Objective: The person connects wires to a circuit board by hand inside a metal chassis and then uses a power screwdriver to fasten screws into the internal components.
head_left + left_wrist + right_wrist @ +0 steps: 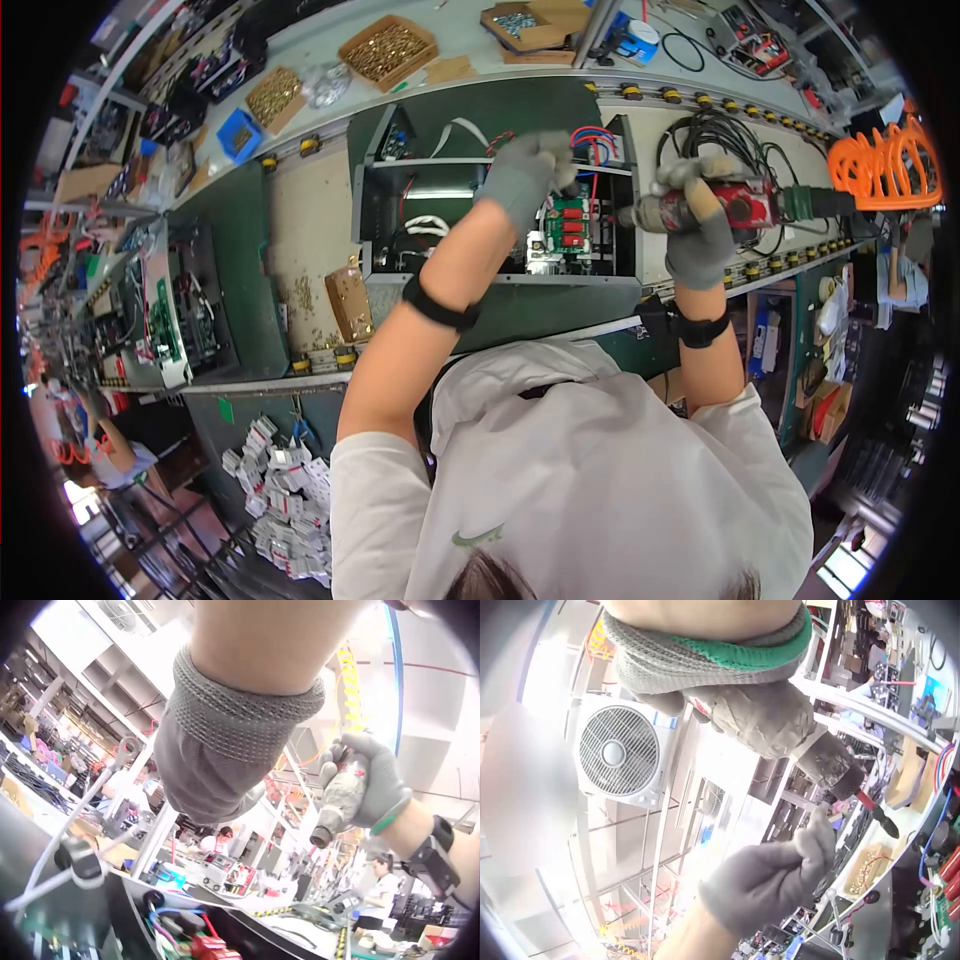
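My grey-gloved left hand (524, 176) is over the black metal chassis (500, 280), its fingers bent toward the thumb; I cannot tell whether something small is between the fingertips. Below and right of it, inside the chassis, sits a green circuit board with red components (572, 226). Just beyond the chassis's right side, my gloved right hand (703, 235) grips a red power screwdriver (742, 204), its front wrapped in grey tape. In the right wrist view a dark bit (885, 822) sticks out of its nose, and the left hand (772, 885) appears below the tool.
An orange coiled hose (885, 168) runs to the screwdriver's rear. Black cables (715, 135) lie behind the right hand. Cardboard trays of small fasteners (388, 52) and a blue bin (238, 136) stand on the rear bench. A small open carton (349, 303) lies left of the chassis.
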Action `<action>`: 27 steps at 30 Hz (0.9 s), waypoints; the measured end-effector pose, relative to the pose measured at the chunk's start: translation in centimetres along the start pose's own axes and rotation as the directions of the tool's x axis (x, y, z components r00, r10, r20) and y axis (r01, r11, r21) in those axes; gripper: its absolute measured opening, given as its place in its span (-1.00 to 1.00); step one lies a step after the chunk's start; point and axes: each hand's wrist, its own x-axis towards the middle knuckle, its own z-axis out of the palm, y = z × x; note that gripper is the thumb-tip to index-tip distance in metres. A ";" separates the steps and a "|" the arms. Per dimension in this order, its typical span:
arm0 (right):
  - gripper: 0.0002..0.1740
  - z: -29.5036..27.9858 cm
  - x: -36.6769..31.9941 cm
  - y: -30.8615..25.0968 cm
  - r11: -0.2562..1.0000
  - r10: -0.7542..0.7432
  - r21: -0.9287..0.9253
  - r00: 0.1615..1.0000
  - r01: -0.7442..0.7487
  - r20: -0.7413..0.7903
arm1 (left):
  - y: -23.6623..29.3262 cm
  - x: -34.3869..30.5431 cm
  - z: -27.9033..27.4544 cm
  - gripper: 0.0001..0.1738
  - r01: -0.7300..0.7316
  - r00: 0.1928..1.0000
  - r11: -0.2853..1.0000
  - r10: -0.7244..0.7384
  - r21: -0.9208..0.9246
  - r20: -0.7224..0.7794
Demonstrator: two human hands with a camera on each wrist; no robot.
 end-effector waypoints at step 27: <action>-0.74 -5.9 -6.1 -2.4 0.938 -0.141 0.270 0.950 0.219 -0.279 | -7.7 -9.5 5.8 -0.60 0.371 0.926 0.913 -0.348 -0.168 0.148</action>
